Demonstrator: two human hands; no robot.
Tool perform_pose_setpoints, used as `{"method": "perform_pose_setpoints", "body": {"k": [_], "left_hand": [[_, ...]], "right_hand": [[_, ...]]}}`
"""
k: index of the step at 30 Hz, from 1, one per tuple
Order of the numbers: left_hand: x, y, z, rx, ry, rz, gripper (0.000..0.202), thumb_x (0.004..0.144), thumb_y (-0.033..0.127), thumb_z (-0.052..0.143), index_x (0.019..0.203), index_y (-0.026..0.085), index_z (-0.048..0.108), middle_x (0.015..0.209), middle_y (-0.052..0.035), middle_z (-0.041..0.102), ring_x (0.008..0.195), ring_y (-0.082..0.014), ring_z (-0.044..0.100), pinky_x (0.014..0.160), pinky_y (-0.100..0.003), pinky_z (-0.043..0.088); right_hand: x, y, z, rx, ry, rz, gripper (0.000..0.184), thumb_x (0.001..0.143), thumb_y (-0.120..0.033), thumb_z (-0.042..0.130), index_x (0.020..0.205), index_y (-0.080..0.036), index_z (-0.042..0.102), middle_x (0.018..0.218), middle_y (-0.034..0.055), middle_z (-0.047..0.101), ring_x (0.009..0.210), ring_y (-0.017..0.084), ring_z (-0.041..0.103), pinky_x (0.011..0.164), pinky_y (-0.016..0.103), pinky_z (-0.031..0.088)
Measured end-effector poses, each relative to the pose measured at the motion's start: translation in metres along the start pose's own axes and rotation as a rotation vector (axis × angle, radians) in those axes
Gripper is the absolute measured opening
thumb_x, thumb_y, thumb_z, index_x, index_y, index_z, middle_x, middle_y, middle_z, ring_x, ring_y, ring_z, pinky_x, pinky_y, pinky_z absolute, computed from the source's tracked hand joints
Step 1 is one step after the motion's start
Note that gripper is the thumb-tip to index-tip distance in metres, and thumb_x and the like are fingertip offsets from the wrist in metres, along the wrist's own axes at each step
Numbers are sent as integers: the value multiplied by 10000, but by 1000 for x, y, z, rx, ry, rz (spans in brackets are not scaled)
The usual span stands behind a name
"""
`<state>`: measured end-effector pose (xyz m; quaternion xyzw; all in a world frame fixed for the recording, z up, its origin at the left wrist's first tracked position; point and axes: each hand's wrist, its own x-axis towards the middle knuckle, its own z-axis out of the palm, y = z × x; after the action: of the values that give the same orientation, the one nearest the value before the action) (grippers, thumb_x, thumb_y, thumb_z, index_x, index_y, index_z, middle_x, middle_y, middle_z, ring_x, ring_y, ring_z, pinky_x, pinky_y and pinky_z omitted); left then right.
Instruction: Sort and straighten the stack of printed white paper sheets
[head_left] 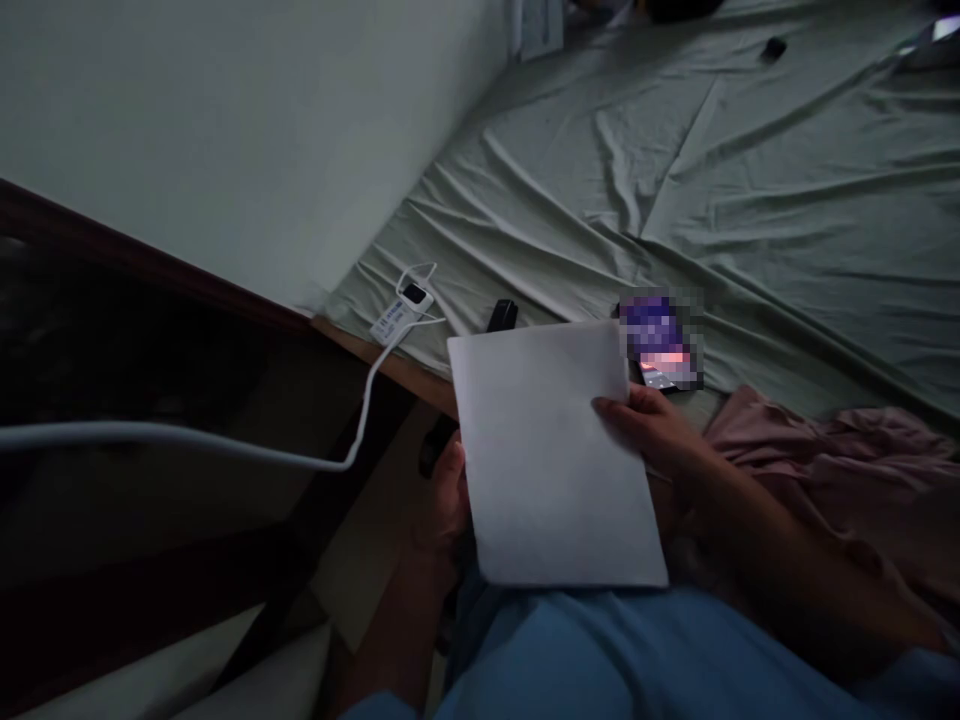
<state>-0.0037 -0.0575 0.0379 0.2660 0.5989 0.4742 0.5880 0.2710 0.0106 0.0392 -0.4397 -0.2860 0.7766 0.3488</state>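
The scene is dim and greyish, its shadows sinking nearly to black from 7 to 9 o'clock. The sheet [551,460] looks evenly pale, without glare. The phone [655,340] glows at 3 o'clock under blocky pixelation; a bright spot [946,29] shines at 2. Detail softens toward the edges.

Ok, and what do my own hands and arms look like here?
Your left hand and right hand are ungloved, and the forearms are bare up to blue sleeves. In this dim light I can't tell about rings.
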Motion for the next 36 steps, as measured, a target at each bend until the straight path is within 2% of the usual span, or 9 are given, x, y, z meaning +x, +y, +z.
{"method": "perform_pose_setpoints", "body": {"k": [3,7,12,16,20,23,26,31,36], "left_hand": [[5,5,10,-71,-42,-78,628,641,539,859,1122,169,700,1003,-115,745,1038,-335,689,869,-412,561],[6,6,19,-83,-86,-96,543,606,368,869,1077,147,712,1004,-110,748,1029,-341,696,880,-422,565],[8,1,26,-69,-8,-96,485,620,348,891,1030,155,718,974,-76,746,860,-242,706,778,-344,564],[10,-4,24,-61,45,-39,524,576,377,923,1014,175,720,977,-62,751,846,-230,702,761,-337,570],[10,-9,16,-14,-30,-135,550,528,398,949,958,140,721,906,-95,750,818,-269,705,716,-359,571],[11,-13,14,9,-65,-141,595,609,427,921,1082,133,710,1016,-124,752,910,-294,711,787,-383,578],[14,-16,16,10,-47,-126,589,676,446,888,1136,129,699,1063,-130,746,900,-266,714,793,-364,580],[19,-16,18,-47,-40,-165,593,622,437,922,1074,105,728,1013,-119,753,833,-221,707,772,-325,577],[17,-7,21,-15,-147,-118,514,688,466,877,1038,112,749,997,-125,753,828,-231,698,741,-318,562]], "right_hand": [[-2,0,0,-33,-79,63,427,738,-511,828,942,-161,694,802,47,721,614,140,629,566,256,477],[-4,0,0,-23,-28,86,443,718,-485,859,993,-173,704,898,65,749,686,162,673,602,268,520],[-8,-2,0,-30,-50,135,471,721,-489,863,1055,-196,708,937,74,756,723,190,695,639,306,553],[-9,-6,-1,-27,-4,95,445,738,-537,841,992,-192,719,882,70,751,682,170,679,591,273,530],[-11,-7,1,-43,-47,83,420,758,-537,825,976,-193,720,880,68,750,676,168,673,589,274,529],[-10,-6,4,-106,-72,72,420,789,-556,784,973,-185,710,882,76,744,684,182,669,586,287,528],[-1,-4,2,-294,6,-103,441,838,-579,713,1007,-173,683,885,75,724,706,182,652,593,284,521],[15,1,-9,-628,262,-448,587,938,-470,581,1440,-190,464,1081,106,707,805,189,664,712,339,558],[3,-17,3,-1100,571,-885,563,941,-260,522,1496,-235,427,1441,168,540,1198,283,607,965,494,540]]}}
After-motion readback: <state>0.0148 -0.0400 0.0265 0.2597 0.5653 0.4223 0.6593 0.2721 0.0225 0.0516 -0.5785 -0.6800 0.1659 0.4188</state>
